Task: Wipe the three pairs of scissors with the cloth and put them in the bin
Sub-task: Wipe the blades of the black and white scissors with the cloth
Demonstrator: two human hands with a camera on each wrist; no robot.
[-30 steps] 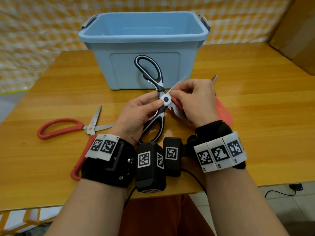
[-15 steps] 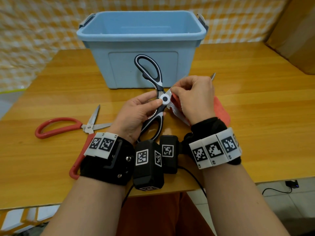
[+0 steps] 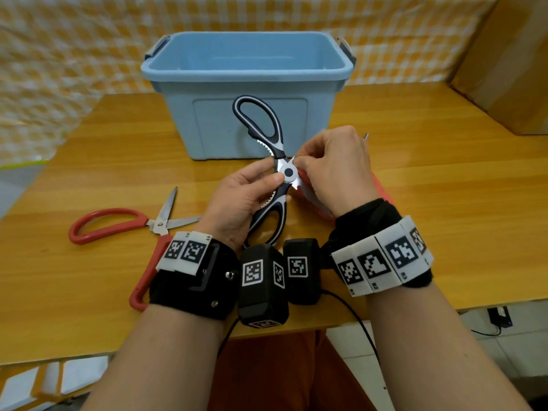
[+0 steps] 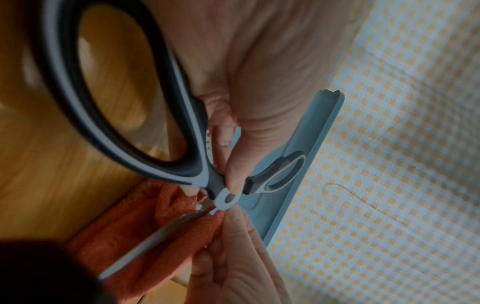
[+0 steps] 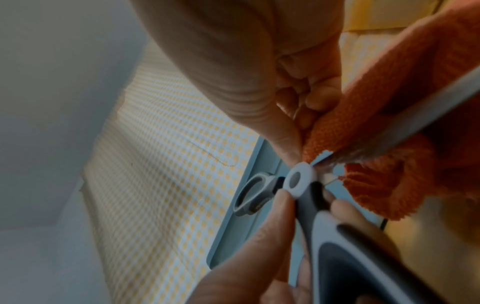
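At frame centre, the left hand (image 3: 237,200) pinches the black-handled scissors (image 3: 268,173) near the pivot; the right hand (image 3: 335,170) clamps the orange cloth (image 5: 389,131) around a blade. Red scissors (image 3: 118,223) lie lower left. The blue bin (image 3: 246,93) stands behind.

Glossy wooden table (image 3: 415,203), yellow-and-white checked wall covering (image 3: 74,54), cardboard box (image 3: 510,69) right, pale tiled floor (image 3: 504,351)
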